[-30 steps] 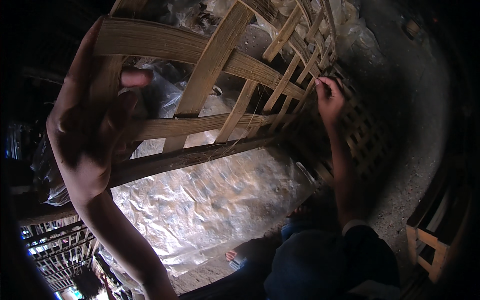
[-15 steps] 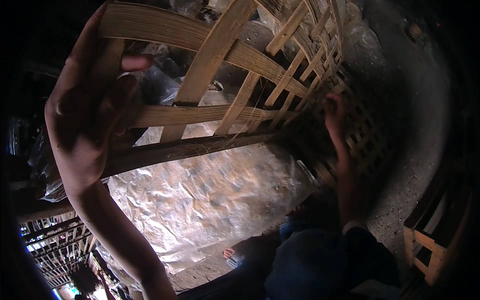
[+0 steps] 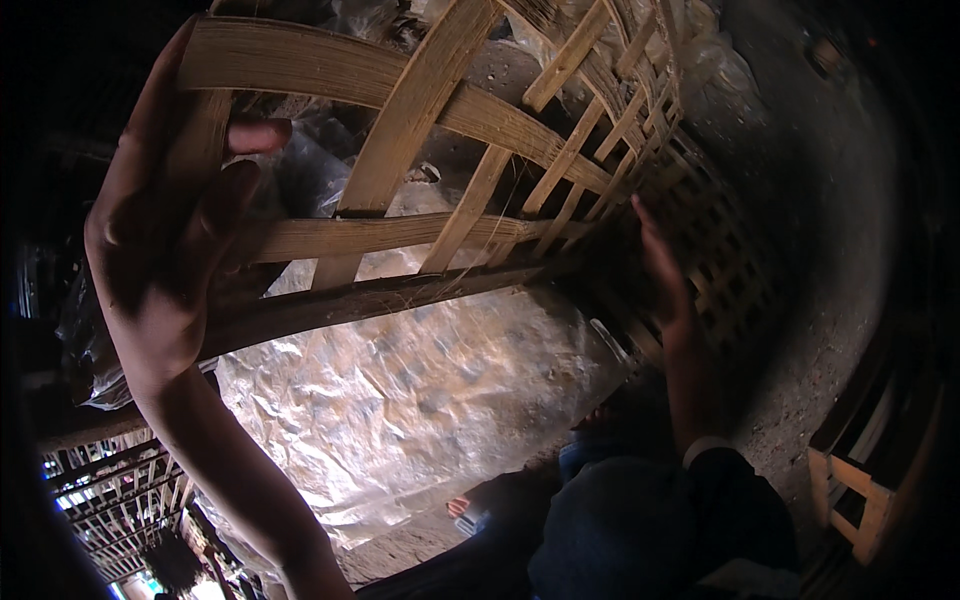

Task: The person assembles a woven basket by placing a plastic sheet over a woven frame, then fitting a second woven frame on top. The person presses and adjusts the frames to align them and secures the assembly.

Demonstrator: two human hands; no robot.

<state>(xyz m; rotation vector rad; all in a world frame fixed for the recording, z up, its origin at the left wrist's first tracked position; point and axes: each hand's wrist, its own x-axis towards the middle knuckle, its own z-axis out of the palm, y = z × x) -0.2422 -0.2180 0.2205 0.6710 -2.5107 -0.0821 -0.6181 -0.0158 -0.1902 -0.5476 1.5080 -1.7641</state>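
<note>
A large open-weave basket (image 3: 400,120) of flat bamboo strips fills the upper middle, tilted over the ground. At its left side my left hand (image 3: 150,260) is wrapped round an upright strip, with one finger coming through a gap in the weave. My right hand (image 3: 660,255) lies along the basket's darker right part, fingers stretched out with the tips close to the bend in the weave. Shadow makes it hard to say whether they touch. Along the basket's lower side runs a dark straight slat (image 3: 400,297).
Beneath the basket a crinkled clear plastic sheet (image 3: 420,400) is spread on the dirt ground. More crumpled plastic (image 3: 715,65) lies beyond it. A small wooden stool (image 3: 850,495) stands at the right, and a slatted structure (image 3: 110,500) shows at the lower left.
My right hand has gone from curled fingers to outstretched ones against the weave. The basket and my left hand have shifted slightly left and down in view.
</note>
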